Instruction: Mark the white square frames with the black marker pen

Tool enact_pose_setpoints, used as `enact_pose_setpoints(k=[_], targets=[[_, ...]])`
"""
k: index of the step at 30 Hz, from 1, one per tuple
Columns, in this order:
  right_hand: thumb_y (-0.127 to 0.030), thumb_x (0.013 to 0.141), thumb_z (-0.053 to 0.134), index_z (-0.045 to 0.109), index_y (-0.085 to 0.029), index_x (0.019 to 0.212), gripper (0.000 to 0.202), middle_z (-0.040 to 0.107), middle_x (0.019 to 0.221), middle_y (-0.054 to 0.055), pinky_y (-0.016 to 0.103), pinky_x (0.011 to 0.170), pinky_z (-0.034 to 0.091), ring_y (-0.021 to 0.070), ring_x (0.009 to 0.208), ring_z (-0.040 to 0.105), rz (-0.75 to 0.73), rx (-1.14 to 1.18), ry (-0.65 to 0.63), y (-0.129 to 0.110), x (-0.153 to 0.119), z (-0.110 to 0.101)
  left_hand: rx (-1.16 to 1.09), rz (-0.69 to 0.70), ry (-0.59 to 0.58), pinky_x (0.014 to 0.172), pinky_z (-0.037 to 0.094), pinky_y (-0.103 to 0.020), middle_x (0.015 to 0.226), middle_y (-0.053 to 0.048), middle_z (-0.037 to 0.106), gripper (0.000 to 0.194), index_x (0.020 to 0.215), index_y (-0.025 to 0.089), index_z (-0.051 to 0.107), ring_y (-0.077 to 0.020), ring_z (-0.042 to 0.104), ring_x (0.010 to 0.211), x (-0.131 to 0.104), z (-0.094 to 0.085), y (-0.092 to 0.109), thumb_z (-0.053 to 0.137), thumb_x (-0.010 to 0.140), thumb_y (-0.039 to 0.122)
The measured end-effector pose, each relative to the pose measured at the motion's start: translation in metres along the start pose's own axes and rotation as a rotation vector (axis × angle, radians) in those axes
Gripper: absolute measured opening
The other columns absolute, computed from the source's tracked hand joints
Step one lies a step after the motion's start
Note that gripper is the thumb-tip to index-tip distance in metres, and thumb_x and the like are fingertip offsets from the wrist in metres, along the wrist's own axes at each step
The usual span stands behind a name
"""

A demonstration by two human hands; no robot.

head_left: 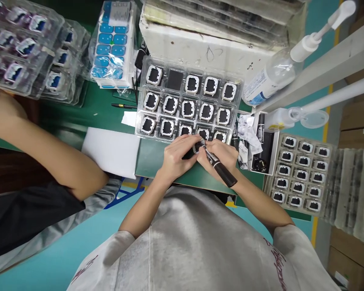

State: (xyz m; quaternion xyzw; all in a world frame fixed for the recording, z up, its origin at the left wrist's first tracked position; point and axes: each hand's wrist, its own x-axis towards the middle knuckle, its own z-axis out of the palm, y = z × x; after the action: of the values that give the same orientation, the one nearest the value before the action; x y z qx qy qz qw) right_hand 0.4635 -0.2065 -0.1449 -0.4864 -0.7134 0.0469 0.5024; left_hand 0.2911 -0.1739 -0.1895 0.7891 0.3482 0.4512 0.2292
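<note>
My left hand is closed around a small watch-case-like part, mostly hidden by the fingers. In my right hand is a black marker pen, gripped near its front end and pointing toward that part. Where the pen tip meets the part is hard to make out. Both hands are together at the front edge of a clear plastic tray. Rows of white-framed, black-centred parts sit in its compartments, and one back-row compartment shows its dark bottom.
Left are stacked trays, a pack of blue stickers, white foam and a co-worker's arm. Right are a pump bottle, a small box and another filled tray. A white box stands behind.
</note>
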Motion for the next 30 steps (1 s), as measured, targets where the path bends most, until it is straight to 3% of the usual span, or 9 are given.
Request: enact_pose_setpoints(k=[9,14,17,20,24,30], targets=[[-0.021,0.093,0.075,0.061,-0.028,0.094,0.016,0.067,0.072,-0.005,0.033,0.076,0.071,0.0177,0.071,0.077,0.015,0.143,0.075,-0.002,-0.002,-0.008,-0.124,-0.132,0.023,0.111,0.064,-0.044,0.124,-0.01,0.084,0.037,0.129,0.02,0.078,-0.0259,0.08,0.115,0.007,-0.007,0.011,0.081,0.094,0.033],[-0.037,0.099,0.076,0.068,-0.027,0.108,0.016,0.077,0.085,0.0,0.027,0.059,0.063,0.0143,0.064,0.073,0.245,0.187,-0.04,-0.013,0.002,-0.027,-0.137,-0.232,0.015,0.104,0.066,-0.039,0.126,-0.01,0.083,0.047,0.131,0.021,0.077,-0.0253,0.082,0.108,0.008,-0.012,0.014,0.087,0.089,0.039],[-0.034,0.098,0.077,0.068,-0.027,0.112,0.018,0.079,0.092,0.001,0.027,0.064,0.064,0.0148,0.071,0.076,0.277,0.226,-0.016,-0.014,0.001,-0.026,-0.132,-0.212,0.042,0.102,0.066,-0.035,0.125,-0.009,0.083,0.047,0.132,0.021,0.076,-0.024,0.082,0.108,0.007,-0.012,0.013,0.086,0.089,0.036],[-0.023,0.093,0.079,0.064,-0.028,0.113,0.025,0.074,0.089,-0.001,0.03,0.072,0.068,0.0171,0.077,0.078,0.243,0.277,0.053,-0.01,0.0,-0.016,-0.117,-0.191,0.046,0.103,0.066,-0.035,0.126,-0.008,0.083,0.044,0.132,0.021,0.076,-0.0235,0.082,0.11,0.007,-0.011,0.011,0.083,0.091,0.033],[-0.016,0.087,0.079,0.062,-0.028,0.107,0.029,0.064,0.078,-0.004,0.039,0.084,0.073,0.02,0.08,0.078,0.114,0.304,0.012,-0.003,0.002,-0.009,-0.108,-0.201,0.031,0.105,0.065,-0.036,0.126,-0.008,0.083,0.039,0.131,0.021,0.076,-0.0237,0.081,0.112,0.007,-0.01,0.01,0.08,0.094,0.034],[-0.01,0.085,0.079,0.064,-0.026,0.107,0.031,0.072,0.085,0.0,0.038,0.079,0.073,0.0217,0.085,0.081,-0.021,0.193,-0.019,0.0,0.005,-0.01,-0.129,-0.177,0.038,0.106,0.065,-0.037,0.126,-0.008,0.083,0.034,0.129,0.021,0.076,-0.0226,0.081,0.114,0.008,-0.009,0.011,0.077,0.095,0.026]])
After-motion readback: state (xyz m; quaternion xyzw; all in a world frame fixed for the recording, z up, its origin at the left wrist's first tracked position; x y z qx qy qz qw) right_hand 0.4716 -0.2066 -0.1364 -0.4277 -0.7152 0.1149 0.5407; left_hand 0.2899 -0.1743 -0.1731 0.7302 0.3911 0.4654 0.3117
